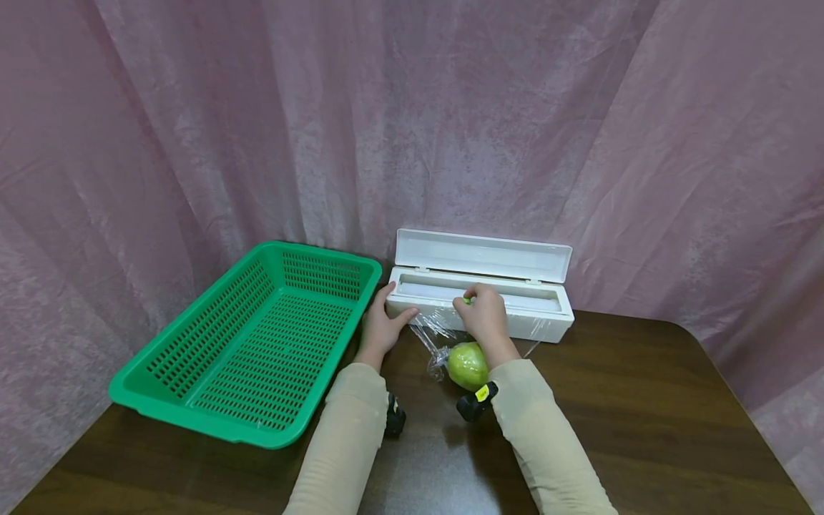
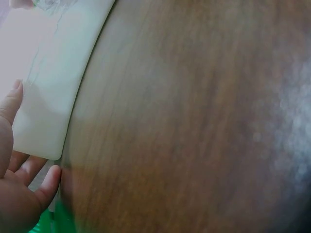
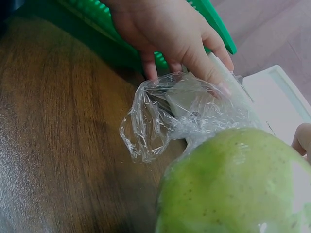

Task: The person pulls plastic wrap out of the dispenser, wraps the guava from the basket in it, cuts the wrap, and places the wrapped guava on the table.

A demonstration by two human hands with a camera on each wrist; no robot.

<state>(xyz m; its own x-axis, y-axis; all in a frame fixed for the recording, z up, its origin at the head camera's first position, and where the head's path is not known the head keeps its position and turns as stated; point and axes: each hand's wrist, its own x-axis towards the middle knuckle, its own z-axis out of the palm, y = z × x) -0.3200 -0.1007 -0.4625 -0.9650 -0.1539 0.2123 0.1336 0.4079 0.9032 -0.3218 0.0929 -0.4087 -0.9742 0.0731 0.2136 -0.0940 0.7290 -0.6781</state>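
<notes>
Left hand's (image 1: 381, 325) grip was clamped on the left end of a long white plastic box (image 1: 528, 322), lid (image 1: 483, 256) raised; right hand's (image 1: 487, 315) grip was pinched together on a small green piece (image 1: 468, 300) at the box's front rim. A round green fruit (image 1: 466, 366) in clear, crumpled plastic film (image 3: 150, 131) was just in front of the box, a green plastic basket (image 1: 270, 350) left on the brown wooden surface (image 1: 644, 400).

film (image 3: 146, 124) is glossy plastic, box (image 2: 56, 109) smooth plastic, table (image 1: 644, 400) shiny wood, curtain (image 1: 463, 129) velvety cloth
</notes>
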